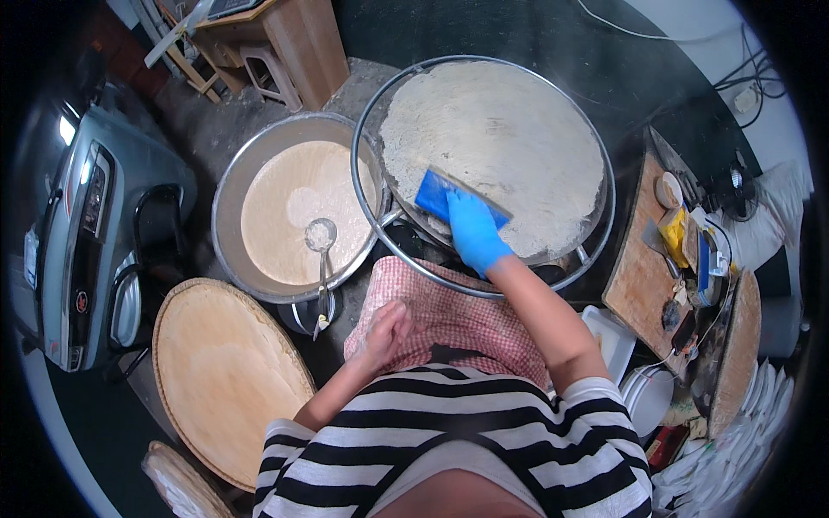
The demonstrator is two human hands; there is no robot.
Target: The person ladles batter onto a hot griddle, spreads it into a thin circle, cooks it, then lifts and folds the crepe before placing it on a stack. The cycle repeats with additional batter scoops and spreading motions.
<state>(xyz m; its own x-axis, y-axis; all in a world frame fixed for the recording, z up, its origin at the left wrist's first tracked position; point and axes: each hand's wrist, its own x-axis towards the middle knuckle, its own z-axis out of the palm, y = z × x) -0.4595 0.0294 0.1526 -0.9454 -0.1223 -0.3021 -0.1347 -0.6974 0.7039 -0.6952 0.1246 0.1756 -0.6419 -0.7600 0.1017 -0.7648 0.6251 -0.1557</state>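
Observation:
My right hand (477,231), in a blue glove, is closed on a blue spreader (431,191) with a long flat edge. The spreader rests on a wide, thin layer of pale batter (492,129) that covers most of a round griddle. A metal ring (612,186) surrounds the griddle. My bare left hand (389,332) lies over the red checked apron (466,315) on my lap, its fingers curled in with nothing visible in them. Left of the griddle, a large metal basin (226,203) holds creamy batter, and a ladle (321,250) leans in it across the near rim.
A tall stack of thin round flatbreads (229,371) stands at the near left. A grey vehicle (95,233) is parked beyond it. To the right, a wooden board (635,259) bears tools, a yellow packet (676,237) and cables. White bowls (648,397) stand below.

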